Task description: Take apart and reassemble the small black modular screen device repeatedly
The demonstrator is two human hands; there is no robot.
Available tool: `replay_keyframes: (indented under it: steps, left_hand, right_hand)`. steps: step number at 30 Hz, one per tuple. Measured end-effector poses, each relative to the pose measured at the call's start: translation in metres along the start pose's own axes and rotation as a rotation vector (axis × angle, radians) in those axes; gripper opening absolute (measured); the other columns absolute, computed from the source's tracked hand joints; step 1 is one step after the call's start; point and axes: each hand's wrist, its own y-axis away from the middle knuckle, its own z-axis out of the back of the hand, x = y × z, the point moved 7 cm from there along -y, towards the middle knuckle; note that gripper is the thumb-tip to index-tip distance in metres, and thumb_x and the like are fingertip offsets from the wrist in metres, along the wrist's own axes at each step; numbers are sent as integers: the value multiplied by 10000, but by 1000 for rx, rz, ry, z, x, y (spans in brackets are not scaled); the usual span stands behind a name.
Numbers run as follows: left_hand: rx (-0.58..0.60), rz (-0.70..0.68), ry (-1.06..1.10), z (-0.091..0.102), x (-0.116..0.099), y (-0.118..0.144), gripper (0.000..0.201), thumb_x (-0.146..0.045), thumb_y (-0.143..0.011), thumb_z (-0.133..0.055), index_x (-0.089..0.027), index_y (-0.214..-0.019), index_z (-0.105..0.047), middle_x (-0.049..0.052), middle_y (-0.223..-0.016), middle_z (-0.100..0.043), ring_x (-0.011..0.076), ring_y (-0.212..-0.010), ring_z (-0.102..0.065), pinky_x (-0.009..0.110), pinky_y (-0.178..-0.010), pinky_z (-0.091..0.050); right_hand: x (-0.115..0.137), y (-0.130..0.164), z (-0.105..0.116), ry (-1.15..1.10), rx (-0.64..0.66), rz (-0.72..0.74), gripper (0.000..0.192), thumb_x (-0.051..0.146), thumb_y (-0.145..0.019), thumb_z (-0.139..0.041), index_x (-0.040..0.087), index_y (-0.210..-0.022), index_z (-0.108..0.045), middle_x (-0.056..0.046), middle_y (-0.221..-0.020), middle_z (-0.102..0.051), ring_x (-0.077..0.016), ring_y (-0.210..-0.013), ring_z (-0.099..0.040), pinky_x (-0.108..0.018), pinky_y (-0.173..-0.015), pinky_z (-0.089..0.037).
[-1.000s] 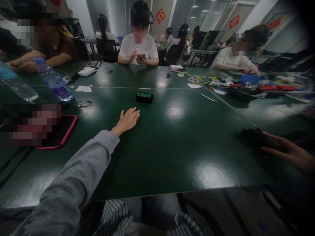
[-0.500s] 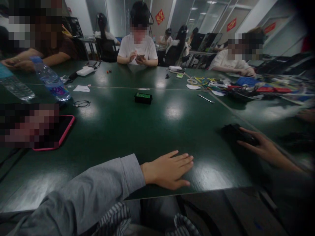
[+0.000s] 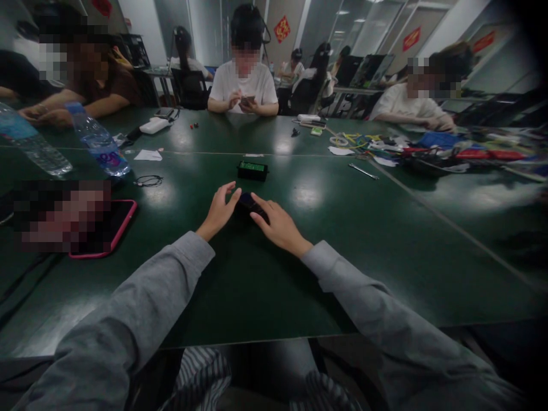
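In front of me on the green table, my right hand [image 3: 280, 225] grips a small black box-shaped piece [image 3: 248, 201], its thumb and fingers along the right side. My left hand [image 3: 220, 210] is at the piece's left end with fingers apart; whether the thumb touches it I cannot tell. Just beyond stands a black open case [image 3: 252, 170] with a green circuit board inside. Part of the held piece is hidden by my fingers.
Two water bottles [image 3: 100, 145] and a red-edged phone [image 3: 124, 228] are on the left, near a coiled cable [image 3: 148, 180]. A wrench [image 3: 363, 172] lies to the right, before a heap of wires and tools [image 3: 445, 151]. Across the table a person [image 3: 243, 85] holds a phone.
My right hand has carried the black piece from the far right to the middle. My left hand has lifted from flat on the near table and moved forward and left to meet it.
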Motion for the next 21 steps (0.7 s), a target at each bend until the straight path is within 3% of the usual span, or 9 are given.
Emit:
replay_keyframes:
  steps: [3, 8, 12, 16, 21]
  left_hand:
    - [54, 87, 147, 5, 15, -5, 311, -413, -970, -526, -190, -1143, -657, 102, -1163, -710, 220, -1131, -654, 413, -1055, -474]
    - [51, 122, 208, 3, 13, -4, 334, -469, -969, -528, -195, -1078, -685, 83, -1096, -725, 209, -1068, -666, 383, -1002, -501]
    - [1, 63, 202, 6, 10, -4, 374, -518, -973, -507, -196, -1017, -693, 82, -1045, -728, 204, -1031, -673, 374, -984, -505]
    - [-115, 13, 190, 16, 15, -7, 353, -494, -986, -488, -201, -978, -685, 82, -1049, -719, 199, -1014, -669, 372, -978, -503]
    - [-274, -16, 44, 29, 15, -5, 218, -380, -967, -535, -220, -1043, -661, 82, -1134, -675, 203, -1053, -634, 372, -961, -501]
  right_hand:
    - [22, -11, -17, -221, -54, 26, 563, 562, -1058, -288, 235, -1484, -459, -113, -1337, -609, -274, -1165, -593, -483, -1026, -473]
    - [18, -11, -16, -399, -98, -25, 506, 547, -1064, -310, 213, -1348, -562, -100, -1204, -662, -250, -1091, -628, -456, -984, -499]
    - [33, -6, -10, -279, -97, 139, 482, 552, -1033, -416, 245, -1390, -525, -118, -1378, -549, -275, -1309, -498, -513, -1113, -423]
    - [49, 0, -24, -101, 49, 267, 629, 519, -976, -561, 235, -1509, -384, -160, -1569, -332, -316, -1456, -338, -551, -1154, -383]
    - [41, -11, -35, 65, 60, 154, 585, 430, -1022, -502, 227, -1545, -332, -172, -1618, -273, -342, -1464, -338, -595, -1145, -356]
